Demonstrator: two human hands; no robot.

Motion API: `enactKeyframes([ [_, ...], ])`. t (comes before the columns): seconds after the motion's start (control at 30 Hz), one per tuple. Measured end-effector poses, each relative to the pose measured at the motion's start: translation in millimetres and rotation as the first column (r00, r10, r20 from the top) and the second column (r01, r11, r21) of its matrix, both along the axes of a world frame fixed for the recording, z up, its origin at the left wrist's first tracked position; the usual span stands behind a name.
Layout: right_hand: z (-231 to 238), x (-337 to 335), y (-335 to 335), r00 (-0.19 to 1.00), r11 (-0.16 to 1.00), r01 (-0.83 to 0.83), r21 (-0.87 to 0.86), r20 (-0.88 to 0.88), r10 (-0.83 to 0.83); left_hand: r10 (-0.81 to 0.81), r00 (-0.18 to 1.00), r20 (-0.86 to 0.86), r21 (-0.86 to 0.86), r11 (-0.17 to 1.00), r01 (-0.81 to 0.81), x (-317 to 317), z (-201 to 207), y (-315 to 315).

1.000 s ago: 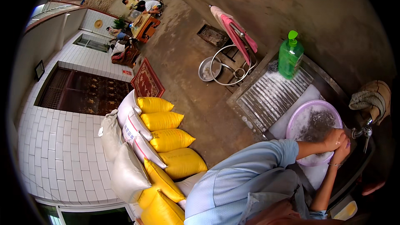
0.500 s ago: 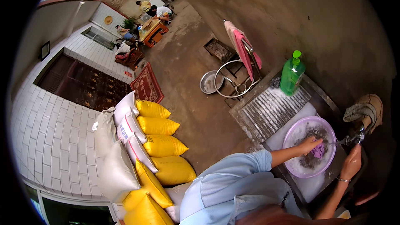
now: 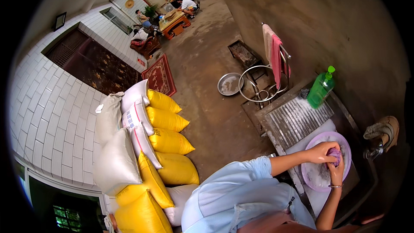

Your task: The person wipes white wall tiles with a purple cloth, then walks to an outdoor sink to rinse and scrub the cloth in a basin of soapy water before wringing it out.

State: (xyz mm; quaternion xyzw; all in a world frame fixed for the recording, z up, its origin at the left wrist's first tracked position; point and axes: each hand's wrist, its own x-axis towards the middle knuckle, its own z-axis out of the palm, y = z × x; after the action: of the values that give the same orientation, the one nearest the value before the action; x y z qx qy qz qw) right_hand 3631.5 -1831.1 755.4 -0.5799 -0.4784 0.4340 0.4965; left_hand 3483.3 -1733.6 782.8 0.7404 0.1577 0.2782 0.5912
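My left hand [image 3: 321, 152] and my right hand [image 3: 337, 171] are together over a light purple basin [image 3: 304, 174]. Both are closed round a wet, crumpled purple cloth [image 3: 334, 154], which their fingers partly hide. Foamy water shows in the basin beneath. A metal bracelet [image 3: 335, 186] circles my right wrist. Just beyond the basin, to the right, is a metal tap [image 3: 374, 151] with a rag-like cover [image 3: 382, 131] on the pipe. Neither hand touches the tap.
The basin stands in a stone sink with a ridged washboard slab [image 3: 297, 118]. On it is a green pump bottle [image 3: 321, 90]. Behind are a towel rack with a pink towel [image 3: 276, 54] and a metal bowl [image 3: 230, 84]. Yellow sacks [image 3: 170, 141] are stacked left; several people sit farther off.
My right hand has left the tap and joined my left on the purple cloth, now lifted and squeezed between them. The water stream from the tap no longer shows. The view has shifted.
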Motion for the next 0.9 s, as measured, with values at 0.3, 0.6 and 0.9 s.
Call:
enactKeyframes([
  [0.3,64,-116,45,1.0,0.995,0.0,-0.098,-0.017,-0.002,-0.013,0.965,0.26,-0.519,0.841,0.151,-125,-14,31],
  [0.6,120,-175,91,0.376,0.677,-0.626,0.386,0.911,-0.172,-0.198,0.609,0.768,-0.636,-0.344,0.691,-179,-4,26],
  [0.9,152,-174,113,0.243,0.334,-0.875,0.351,0.915,-0.323,-0.21,0.626,0.751,-0.66,-0.195,0.726,-185,11,24],
])
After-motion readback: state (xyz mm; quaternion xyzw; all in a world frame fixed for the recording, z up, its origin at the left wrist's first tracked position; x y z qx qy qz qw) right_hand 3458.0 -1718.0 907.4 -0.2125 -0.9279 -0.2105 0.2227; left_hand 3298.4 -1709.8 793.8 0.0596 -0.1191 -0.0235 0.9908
